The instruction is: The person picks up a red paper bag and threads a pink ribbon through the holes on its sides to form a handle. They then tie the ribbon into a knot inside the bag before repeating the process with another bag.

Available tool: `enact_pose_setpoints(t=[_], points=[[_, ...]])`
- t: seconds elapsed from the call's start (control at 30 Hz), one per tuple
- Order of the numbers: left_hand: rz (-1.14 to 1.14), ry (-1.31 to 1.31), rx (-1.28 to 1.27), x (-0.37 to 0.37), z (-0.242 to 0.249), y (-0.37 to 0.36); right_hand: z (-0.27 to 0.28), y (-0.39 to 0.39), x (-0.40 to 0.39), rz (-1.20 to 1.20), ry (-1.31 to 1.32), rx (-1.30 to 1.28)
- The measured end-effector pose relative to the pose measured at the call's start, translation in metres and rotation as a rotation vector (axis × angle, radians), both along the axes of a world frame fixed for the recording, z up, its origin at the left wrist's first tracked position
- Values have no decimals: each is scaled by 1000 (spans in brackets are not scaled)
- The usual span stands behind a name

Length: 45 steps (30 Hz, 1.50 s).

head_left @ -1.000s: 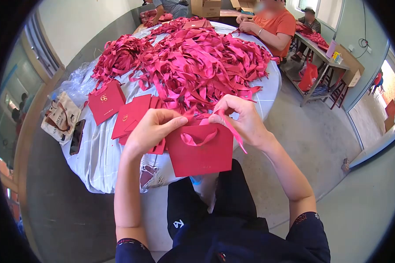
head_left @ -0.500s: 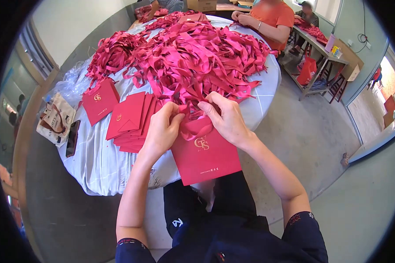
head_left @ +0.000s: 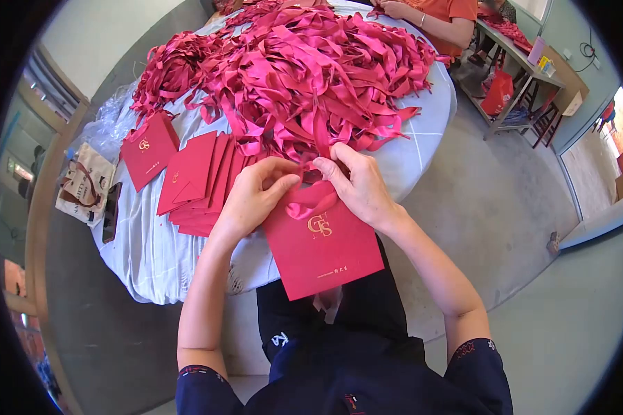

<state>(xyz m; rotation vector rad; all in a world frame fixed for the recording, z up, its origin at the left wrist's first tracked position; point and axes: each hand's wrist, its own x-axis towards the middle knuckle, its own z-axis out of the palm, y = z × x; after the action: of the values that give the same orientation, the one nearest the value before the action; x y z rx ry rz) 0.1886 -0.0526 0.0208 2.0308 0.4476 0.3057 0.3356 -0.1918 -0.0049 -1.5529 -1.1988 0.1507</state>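
A red paper gift bag (head_left: 325,252) with gold lettering hangs over my lap at the table's front edge. At its top edge, my left hand (head_left: 257,192) is closed with thumb and fingers pinching a pink ribbon (head_left: 310,204). My right hand (head_left: 358,185) pinches the ribbon too, just to the right, with a strand rising above its fingers. The exact grip is partly hidden behind the fingers. Beyond my hands spreads a large heap of pink-red ribbons (head_left: 311,76). Left of my left hand lies a stack of flat red bags (head_left: 194,173).
Another red bag (head_left: 150,151) stands at the left on the white-clothed table (head_left: 145,263). A phone (head_left: 111,213), a canvas bag (head_left: 86,183) and clear plastic (head_left: 114,114) lie near the left edge. A person in orange (head_left: 443,24) sits across; a workbench (head_left: 512,55) stands at right.
The view has tilted down slightly, so the table appears higher. My fingers have shifted a little at the ribbon, and the left fingers are spread somewhat more. The bag remains between my hands.
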Motion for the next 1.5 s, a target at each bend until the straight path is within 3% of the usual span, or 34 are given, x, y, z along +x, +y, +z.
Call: enact_pose_setpoints(t=[0.3,0.43,0.5,0.53,0.6,0.7,0.83,0.97,1.13,1.3,1.33,1.37,1.43,1.47,1.5], points=[[67,270,121,10,10,0,-12,0,5,73,67,58],[56,369,-110,12,18,-3,-13,-2,6,96,68,56],[31,417,211,14,24,-6,-13,-3,6,79,40,11],[37,430,217,14,26,-13,-15,-2,5,84,52,17],[153,295,921,14,30,-32,-18,0,3,82,-32,22],[128,115,1007,23,34,-39,-20,-2,0,81,-29,70],[219,150,860,24,8,-14,-19,-4,1,142,-13,68],[316,27,788,23,-20,1,-20,-4,0,126,-69,61],[404,49,952,27,-30,1,-22,-2,-2,102,-109,62],[460,45,558,18,-19,16,-18,-4,-3,78,-6,83],[382,76,296,10,-14,19,-18,-4,-3,74,-13,86],[381,71,298,4,-13,18,-18,-4,-2,67,16,93],[512,25,-246,-10,-8,8,-18,-3,-3,67,43,100],[466,-2,-417,-24,-18,16,-17,-4,-2,61,50,95],[467,-6,-422,-30,-11,5,-17,-4,-2,54,56,87]])
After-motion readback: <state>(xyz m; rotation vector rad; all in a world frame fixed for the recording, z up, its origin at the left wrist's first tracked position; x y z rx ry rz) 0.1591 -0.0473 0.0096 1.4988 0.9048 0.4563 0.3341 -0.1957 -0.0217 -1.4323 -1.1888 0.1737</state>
